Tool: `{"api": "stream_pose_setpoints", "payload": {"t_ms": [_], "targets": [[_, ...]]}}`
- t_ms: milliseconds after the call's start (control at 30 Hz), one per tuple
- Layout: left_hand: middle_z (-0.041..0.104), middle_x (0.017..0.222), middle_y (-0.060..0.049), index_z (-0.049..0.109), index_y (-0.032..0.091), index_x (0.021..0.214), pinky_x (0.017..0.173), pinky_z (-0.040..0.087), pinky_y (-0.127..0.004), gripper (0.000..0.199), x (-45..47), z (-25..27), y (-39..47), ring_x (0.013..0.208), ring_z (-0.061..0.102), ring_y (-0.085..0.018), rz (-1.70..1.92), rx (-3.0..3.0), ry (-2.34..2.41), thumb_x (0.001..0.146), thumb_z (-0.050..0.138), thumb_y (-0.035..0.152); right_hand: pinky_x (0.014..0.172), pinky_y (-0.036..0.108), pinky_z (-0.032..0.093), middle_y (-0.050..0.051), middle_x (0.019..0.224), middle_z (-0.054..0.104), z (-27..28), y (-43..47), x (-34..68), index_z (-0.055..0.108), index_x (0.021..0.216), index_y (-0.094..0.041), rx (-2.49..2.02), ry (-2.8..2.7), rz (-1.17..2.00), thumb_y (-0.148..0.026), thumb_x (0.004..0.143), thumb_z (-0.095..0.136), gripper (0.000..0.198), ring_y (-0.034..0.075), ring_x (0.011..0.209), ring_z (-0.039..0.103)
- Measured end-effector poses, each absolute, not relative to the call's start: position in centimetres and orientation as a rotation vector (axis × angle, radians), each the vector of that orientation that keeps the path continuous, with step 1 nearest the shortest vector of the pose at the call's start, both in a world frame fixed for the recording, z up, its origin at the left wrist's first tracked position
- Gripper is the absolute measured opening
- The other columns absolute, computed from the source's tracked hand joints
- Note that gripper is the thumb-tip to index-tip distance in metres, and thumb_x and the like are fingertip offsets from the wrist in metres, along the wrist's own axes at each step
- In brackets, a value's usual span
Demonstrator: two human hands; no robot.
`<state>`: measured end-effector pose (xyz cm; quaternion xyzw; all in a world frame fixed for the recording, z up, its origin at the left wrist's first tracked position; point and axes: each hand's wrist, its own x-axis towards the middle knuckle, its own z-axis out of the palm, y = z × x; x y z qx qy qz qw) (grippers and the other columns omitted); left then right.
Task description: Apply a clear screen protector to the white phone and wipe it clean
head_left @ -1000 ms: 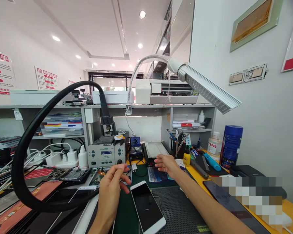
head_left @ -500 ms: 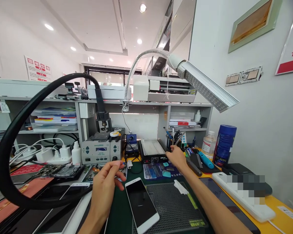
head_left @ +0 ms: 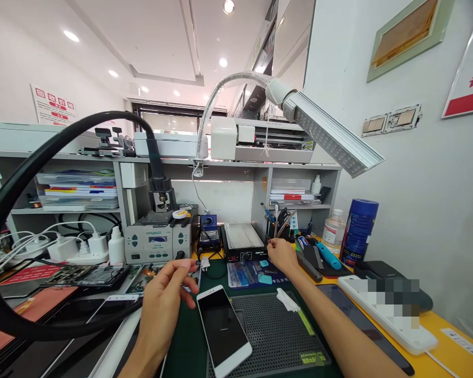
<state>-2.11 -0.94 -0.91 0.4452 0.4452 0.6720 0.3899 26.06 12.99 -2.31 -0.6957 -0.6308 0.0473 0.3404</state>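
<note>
far: grey shelf unit point(head_left: 228, 167), running left to right. near: green mat point(head_left: 186, 336), with dark perforated pad point(head_left: 278, 336) on its right part. far left of the mat: grey bench station point(head_left: 152, 245). to the right of that: black-cased plate point(head_left: 244, 239), pale on top. just right again: dark holder point(head_left: 284, 232), crowded with tools.

right hand point(head_left: 283, 255): extended to the plate's near right corner, close by the holder; fingers bent together, cannot tell whether gripping anything. left hand point(head_left: 165, 289): left of the phone point(head_left: 224, 331), fingers loosely curled, thumb near forefinger; cannot tell whether holding anything.

phone: screen up, white-framed, askew, across the pad's left edge. smallest: crumpled white scrap point(head_left: 287, 300), toward the pad's far right.
</note>
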Motion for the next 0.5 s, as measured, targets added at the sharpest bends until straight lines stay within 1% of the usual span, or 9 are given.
{"api": "stream_pose_setpoints", "payload": {"t_ms": [133,233,367,500], "targets": [[0.068,0.078,-0.004,0.067,0.017,0.085,0.044,0.043,-0.025,0.035,-2.1,-1.0,-0.8,0.052,0.057,-0.014,1.716,1.127,1.131,0.076,0.068,0.051,0.061,0.024,0.038,0.01,0.075,0.073,-2.3,12.7,25.8,0.072,0.08,-0.018,-1.833,-1.616,0.063,-0.025,0.087,0.053,0.022,0.022,0.075,0.067],[0.068,0.081,-0.004,0.067,0.016,0.084,0.044,0.044,-0.025,0.034,-2.1,-0.9,-0.8,0.052,0.057,-0.014,1.719,1.113,1.124,0.075,0.069,0.05,0.059,0.023,0.037,0.009,0.078,0.073,-2.4,12.5,25.7,0.072,0.079,-0.019,-1.84,-1.605,0.04,-0.027,0.086,0.054,0.022,0.021,0.074,0.067],[0.067,0.076,-0.004,0.068,0.016,0.085,0.043,0.044,-0.025,0.036,-2.0,-0.7,-1.0,0.052,0.057,-0.015,1.72,1.105,1.133,0.074,0.069,0.05,0.058,0.024,0.037,0.009,0.078,0.073,-2.2,12.2,25.7,0.072,0.073,-0.02,-1.841,-1.596,0.008,-0.028,0.087,0.052,0.025,0.021,0.074,0.067],[0.067,0.075,-0.004,0.068,0.016,0.085,0.043,0.044,-0.025,0.038,-2.0,-0.6,-1.1,0.051,0.057,-0.015,1.724,1.126,1.14,0.072,0.07,0.052,0.057,0.025,0.036,0.01,0.076,0.072,-1.9,11.9,25.6,0.072,0.076,-0.02,-1.847,-1.555,-0.046,-0.028,0.088,0.05,0.026,0.022,0.073,0.066]]}}
